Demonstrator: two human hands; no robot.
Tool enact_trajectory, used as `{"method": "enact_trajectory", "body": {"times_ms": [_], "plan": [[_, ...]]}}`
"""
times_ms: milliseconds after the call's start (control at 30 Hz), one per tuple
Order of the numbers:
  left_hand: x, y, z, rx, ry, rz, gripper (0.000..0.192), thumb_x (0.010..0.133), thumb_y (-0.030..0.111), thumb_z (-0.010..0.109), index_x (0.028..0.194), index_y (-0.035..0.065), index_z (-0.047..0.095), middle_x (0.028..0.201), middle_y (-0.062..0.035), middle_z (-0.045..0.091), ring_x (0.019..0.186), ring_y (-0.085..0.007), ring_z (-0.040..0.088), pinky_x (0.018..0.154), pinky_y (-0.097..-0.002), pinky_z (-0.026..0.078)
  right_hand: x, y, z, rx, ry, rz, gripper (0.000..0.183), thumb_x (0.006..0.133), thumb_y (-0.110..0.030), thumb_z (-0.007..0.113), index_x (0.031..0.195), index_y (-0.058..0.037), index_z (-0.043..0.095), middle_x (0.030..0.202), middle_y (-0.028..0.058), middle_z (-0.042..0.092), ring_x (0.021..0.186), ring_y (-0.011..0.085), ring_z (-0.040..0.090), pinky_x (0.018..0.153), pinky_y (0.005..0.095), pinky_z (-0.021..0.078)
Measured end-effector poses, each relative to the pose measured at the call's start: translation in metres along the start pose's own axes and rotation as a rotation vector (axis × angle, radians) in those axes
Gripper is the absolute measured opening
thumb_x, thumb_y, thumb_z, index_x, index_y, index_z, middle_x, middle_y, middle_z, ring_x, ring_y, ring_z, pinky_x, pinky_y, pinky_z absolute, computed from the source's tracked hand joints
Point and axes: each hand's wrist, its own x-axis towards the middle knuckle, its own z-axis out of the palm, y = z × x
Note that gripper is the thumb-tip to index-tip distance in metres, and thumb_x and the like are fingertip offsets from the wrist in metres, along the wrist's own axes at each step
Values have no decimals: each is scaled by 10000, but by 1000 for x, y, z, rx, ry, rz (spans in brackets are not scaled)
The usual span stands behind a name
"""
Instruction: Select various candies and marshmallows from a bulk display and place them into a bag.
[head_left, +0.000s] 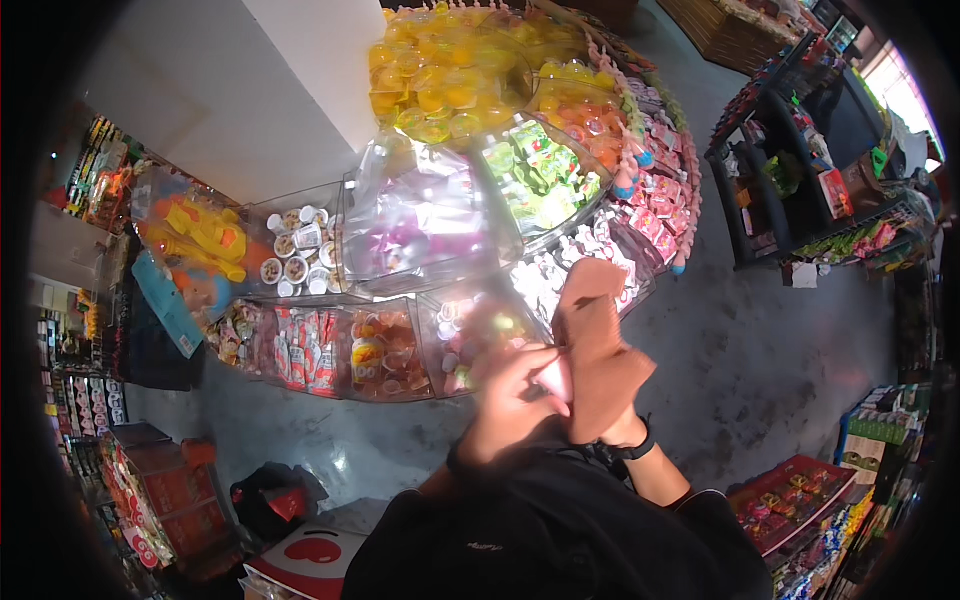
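My left hand (506, 394), slightly blurred, has its fingers around a small pink-and-white item (556, 379). Just right of it is a folded brown piece (604, 367) with a ribbed edge; whether it is cloth or cardboard I cannot tell. My right hand (626, 431), with a black band at the wrist, grips the brown piece from behind, so its fingers are mostly hidden. Both hands are close together in front of my dark top. Beyond them, a clear bin of white pouches (540, 281) lies partly behind the brown piece.
A rounded display of clear bins holds yellow jelly cups (427, 82), green pouches (544, 165), white cups (307, 240) and red-and-white packets (304, 349). A white pillar (315, 67) rises behind. Black shelving (817, 157) stands right; a red snack tray (795, 495) sits lower right.
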Motion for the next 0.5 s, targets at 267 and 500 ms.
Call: {"method": "enact_trajectory", "body": {"times_ms": [267, 500], "plan": [[1, -6, -5, 239, -93, -65, 478, 665, 333, 715, 911, -37, 538, 773, -89, 529, 706, -138, 493, 645, -268, 408, 19, -17, 8, -204, 151, -530, 235, 670, -93, 656, 879, -3, 600, 833, 122, 613, 801, 289, 602, 690, 382, 472], [-1, 8, 2, -162, -101, -211, 600, 730, 148, 709, 1199, -40, 385, 1135, -79, 505, 1045, -153, 483, 894, -284, 379, 8, 6, 8, 146, -38, -389, 391, 728, -84, 622, 1078, 63, 529, 1066, 189, 566, 940, 294, 579, 788, 368, 467]]}}
